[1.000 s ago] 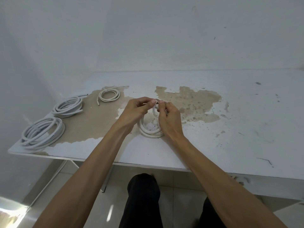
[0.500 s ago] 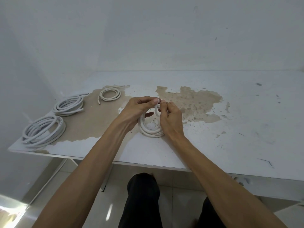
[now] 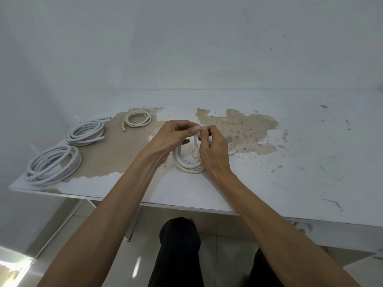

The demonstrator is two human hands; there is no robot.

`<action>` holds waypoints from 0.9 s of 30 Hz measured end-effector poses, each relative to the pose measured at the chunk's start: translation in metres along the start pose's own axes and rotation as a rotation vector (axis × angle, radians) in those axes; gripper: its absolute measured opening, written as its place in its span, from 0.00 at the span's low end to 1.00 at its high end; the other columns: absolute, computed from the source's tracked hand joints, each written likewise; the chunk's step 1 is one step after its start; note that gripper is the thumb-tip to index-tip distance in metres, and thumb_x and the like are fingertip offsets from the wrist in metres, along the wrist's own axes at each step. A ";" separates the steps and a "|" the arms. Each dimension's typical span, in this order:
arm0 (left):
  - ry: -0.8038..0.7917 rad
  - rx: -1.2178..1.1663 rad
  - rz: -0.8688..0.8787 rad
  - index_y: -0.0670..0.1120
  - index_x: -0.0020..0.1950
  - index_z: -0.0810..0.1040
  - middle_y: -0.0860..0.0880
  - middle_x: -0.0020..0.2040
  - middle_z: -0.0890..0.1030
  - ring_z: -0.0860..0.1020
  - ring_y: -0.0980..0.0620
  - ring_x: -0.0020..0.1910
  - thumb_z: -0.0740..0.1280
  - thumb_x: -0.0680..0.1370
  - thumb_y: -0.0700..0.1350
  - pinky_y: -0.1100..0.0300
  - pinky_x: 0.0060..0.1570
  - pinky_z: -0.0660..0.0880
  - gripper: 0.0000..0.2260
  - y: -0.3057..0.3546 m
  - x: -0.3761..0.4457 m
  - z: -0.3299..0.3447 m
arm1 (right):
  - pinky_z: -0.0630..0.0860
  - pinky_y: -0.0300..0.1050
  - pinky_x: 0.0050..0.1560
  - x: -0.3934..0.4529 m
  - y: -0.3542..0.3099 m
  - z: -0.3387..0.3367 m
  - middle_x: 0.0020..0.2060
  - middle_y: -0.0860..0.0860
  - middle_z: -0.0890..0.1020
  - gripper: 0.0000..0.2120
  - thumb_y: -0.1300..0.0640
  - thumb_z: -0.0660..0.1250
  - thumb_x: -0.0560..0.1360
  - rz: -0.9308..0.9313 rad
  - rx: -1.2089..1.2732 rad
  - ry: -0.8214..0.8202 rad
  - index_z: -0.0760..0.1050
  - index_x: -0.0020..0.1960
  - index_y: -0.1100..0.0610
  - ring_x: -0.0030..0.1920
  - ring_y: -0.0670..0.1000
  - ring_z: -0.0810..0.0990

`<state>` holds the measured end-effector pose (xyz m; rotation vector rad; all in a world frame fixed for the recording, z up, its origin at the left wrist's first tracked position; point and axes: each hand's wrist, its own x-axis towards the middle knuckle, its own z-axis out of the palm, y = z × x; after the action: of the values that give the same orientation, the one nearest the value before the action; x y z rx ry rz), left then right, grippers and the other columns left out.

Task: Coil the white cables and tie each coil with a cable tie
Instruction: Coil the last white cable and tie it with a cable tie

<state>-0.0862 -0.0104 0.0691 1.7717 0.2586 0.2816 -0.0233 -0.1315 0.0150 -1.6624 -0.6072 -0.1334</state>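
Note:
A small white cable coil [image 3: 187,162] stands tilted on the table, its lower arc resting on the surface and its top raised between my hands. My left hand [image 3: 173,137] and my right hand [image 3: 211,148] pinch the coil's top with thumbs and forefingers meeting at about the same spot. A thin tie there is too small to make out. Three more white coils lie to the left: a small coil [image 3: 137,119], a medium coil [image 3: 86,132] and a large coil [image 3: 52,164].
The white table [image 3: 290,183] has worn brown patches around the coils and past my hands. Its front edge runs just below my forearms, and a wall closes in the far side and the left. My dark trouser legs [image 3: 178,251] show under the table.
My fingertips have shifted slightly at the top of the coil, staying pinched together. The coil and the other cables have stayed in place.

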 end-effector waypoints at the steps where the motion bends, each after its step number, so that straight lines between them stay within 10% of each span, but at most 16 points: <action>1: 0.006 0.020 0.016 0.45 0.56 0.85 0.48 0.54 0.86 0.82 0.51 0.59 0.71 0.80 0.47 0.49 0.64 0.76 0.08 0.000 -0.001 0.001 | 0.78 0.50 0.48 0.000 0.000 0.000 0.42 0.52 0.82 0.12 0.52 0.57 0.85 0.000 -0.005 -0.002 0.75 0.50 0.58 0.46 0.52 0.82; 8: 0.089 0.002 0.127 0.39 0.55 0.84 0.45 0.49 0.86 0.83 0.56 0.49 0.70 0.80 0.42 0.66 0.51 0.76 0.08 -0.002 -0.001 0.008 | 0.68 0.35 0.35 0.001 -0.002 -0.001 0.32 0.43 0.74 0.13 0.53 0.55 0.86 0.010 -0.019 -0.004 0.73 0.45 0.55 0.32 0.40 0.74; 23: 0.139 -0.249 0.105 0.40 0.58 0.82 0.39 0.54 0.84 0.83 0.46 0.54 0.71 0.79 0.41 0.53 0.56 0.80 0.09 -0.012 0.005 0.001 | 0.68 0.31 0.32 0.008 0.006 0.002 0.33 0.50 0.82 0.23 0.51 0.54 0.86 0.126 0.014 -0.044 0.79 0.42 0.63 0.27 0.39 0.74; 27: 0.291 0.053 0.314 0.39 0.52 0.82 0.43 0.47 0.85 0.84 0.50 0.48 0.71 0.79 0.40 0.56 0.50 0.80 0.05 -0.014 0.006 0.012 | 0.67 0.33 0.30 0.009 0.005 0.001 0.33 0.52 0.82 0.22 0.52 0.54 0.85 0.118 0.004 -0.044 0.78 0.41 0.62 0.26 0.41 0.73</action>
<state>-0.0766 -0.0169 0.0536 1.8197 0.1947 0.7676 -0.0138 -0.1282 0.0146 -1.6969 -0.5402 -0.0107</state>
